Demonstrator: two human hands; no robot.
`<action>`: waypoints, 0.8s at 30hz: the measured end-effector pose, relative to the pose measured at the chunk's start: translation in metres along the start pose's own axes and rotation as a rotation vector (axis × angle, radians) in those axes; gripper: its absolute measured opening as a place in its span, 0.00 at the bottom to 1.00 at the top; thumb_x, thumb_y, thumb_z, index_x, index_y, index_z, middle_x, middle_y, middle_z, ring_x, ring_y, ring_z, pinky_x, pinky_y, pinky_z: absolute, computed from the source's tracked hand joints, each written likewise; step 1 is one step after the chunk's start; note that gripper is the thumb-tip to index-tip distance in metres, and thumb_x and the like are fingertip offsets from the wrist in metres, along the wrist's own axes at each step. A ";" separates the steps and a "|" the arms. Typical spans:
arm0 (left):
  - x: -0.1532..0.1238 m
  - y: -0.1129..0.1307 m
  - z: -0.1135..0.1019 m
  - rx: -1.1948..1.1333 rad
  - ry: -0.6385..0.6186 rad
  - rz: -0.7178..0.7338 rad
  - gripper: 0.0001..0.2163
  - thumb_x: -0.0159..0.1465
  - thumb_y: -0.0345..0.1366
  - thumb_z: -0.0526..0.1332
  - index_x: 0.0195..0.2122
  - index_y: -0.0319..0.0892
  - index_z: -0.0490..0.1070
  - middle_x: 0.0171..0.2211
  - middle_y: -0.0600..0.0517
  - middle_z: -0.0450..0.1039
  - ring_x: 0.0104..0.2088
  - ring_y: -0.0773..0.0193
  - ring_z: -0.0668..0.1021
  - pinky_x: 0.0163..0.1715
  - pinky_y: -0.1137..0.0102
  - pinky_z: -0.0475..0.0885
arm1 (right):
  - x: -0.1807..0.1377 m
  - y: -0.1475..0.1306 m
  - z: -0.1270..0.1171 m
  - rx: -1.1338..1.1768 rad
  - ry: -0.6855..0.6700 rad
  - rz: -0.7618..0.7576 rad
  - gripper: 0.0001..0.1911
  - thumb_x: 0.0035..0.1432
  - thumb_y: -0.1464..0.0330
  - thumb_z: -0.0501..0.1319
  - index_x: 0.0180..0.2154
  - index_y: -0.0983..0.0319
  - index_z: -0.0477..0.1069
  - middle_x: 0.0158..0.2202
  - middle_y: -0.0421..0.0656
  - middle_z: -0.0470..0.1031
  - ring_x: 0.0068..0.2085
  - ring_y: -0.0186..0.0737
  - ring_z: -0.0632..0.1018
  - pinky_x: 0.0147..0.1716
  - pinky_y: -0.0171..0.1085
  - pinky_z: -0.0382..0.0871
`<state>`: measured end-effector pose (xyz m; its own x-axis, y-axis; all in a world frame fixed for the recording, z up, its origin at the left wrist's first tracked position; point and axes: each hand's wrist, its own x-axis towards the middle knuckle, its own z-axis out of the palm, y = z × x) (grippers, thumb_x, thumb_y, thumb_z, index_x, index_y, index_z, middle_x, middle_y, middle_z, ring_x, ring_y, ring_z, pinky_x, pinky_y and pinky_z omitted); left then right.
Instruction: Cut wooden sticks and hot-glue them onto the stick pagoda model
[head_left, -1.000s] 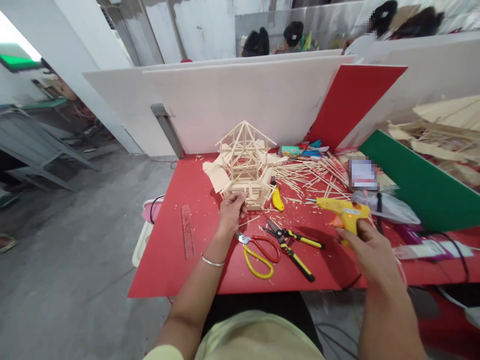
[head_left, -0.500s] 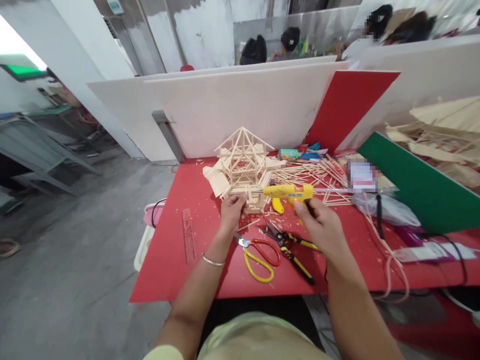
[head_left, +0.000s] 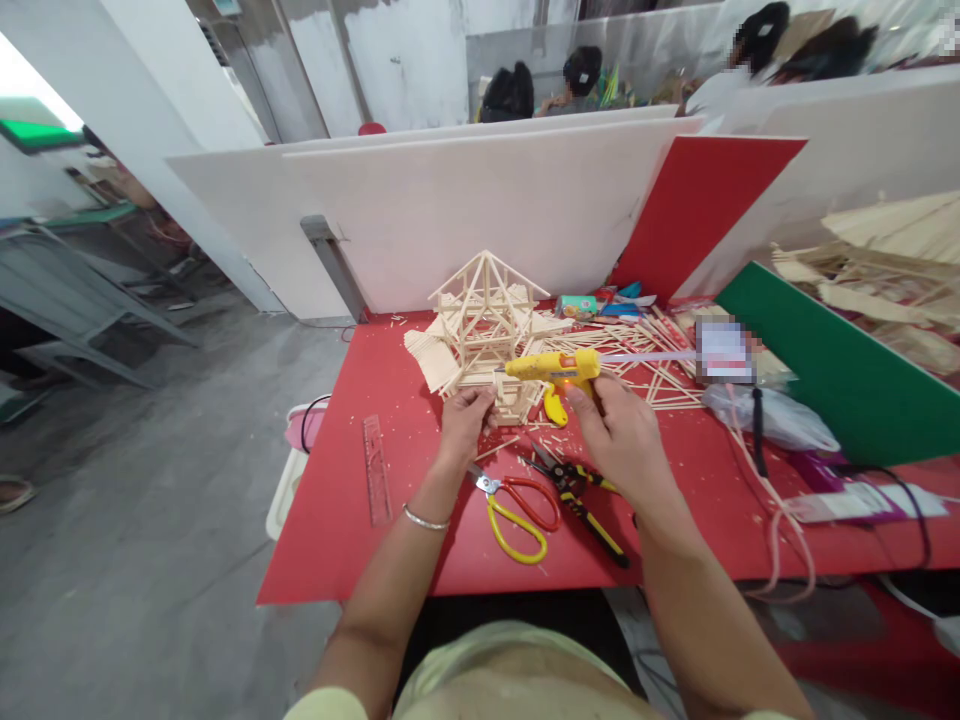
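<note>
A yellow hot glue gun point(head_left: 559, 365) is gripped in my right hand point(head_left: 619, 430), its nozzle pointing left and a clear glue stick jutting from its back. The nozzle tip is just above my left hand point(head_left: 466, 420), whose fingers pinch a small wooden stick point(head_left: 496, 382) at the front of the model. That model house point(head_left: 486, 310), built of thin pale wooden sticks, stands upright with an open roof frame and slatted side panels. Part of its lower front is hidden behind my left fingers and the gun.
Red-and-yellow scissors point(head_left: 517, 510) and black-and-yellow pliers point(head_left: 581, 505) lie in front of the model. A clear ruler point(head_left: 377, 470) is to the left. Loose wooden sticks point(head_left: 667, 385) are heaped to the right, near a plastic bag point(head_left: 772, 420) and a green board point(head_left: 840, 370). White panels point(head_left: 465, 220) stand behind.
My right hand has moved the glue gun left and slightly up, bringing its nozzle over the stick. My left hand has stayed in place at the model.
</note>
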<state>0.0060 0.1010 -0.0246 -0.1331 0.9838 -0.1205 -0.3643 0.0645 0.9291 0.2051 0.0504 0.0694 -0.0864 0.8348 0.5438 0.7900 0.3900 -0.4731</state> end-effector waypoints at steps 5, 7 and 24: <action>-0.002 0.003 0.002 0.003 0.021 -0.012 0.19 0.51 0.50 0.73 0.24 0.39 0.72 0.19 0.56 0.71 0.14 0.74 0.68 0.11 0.77 0.57 | -0.001 0.001 0.002 -0.009 -0.025 0.022 0.17 0.71 0.57 0.51 0.33 0.59 0.65 0.33 0.44 0.74 0.29 0.37 0.69 0.31 0.38 0.55; -0.002 0.002 0.001 0.011 0.016 -0.007 0.19 0.51 0.50 0.73 0.24 0.39 0.72 0.19 0.56 0.70 0.14 0.74 0.68 0.11 0.77 0.57 | -0.001 0.002 0.004 -0.016 -0.023 0.025 0.17 0.71 0.57 0.51 0.33 0.59 0.65 0.34 0.44 0.74 0.30 0.37 0.69 0.31 0.38 0.55; 0.000 0.000 0.001 0.024 0.025 -0.012 0.19 0.51 0.51 0.73 0.26 0.39 0.73 0.19 0.55 0.72 0.15 0.73 0.69 0.12 0.78 0.57 | 0.004 -0.006 0.005 -0.241 0.032 -0.019 0.19 0.73 0.58 0.49 0.46 0.63 0.73 0.45 0.50 0.79 0.42 0.44 0.78 0.35 0.39 0.59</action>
<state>0.0068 0.1013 -0.0240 -0.1519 0.9784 -0.1404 -0.3435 0.0809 0.9356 0.1971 0.0533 0.0709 -0.0865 0.8140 0.5744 0.9108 0.2983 -0.2855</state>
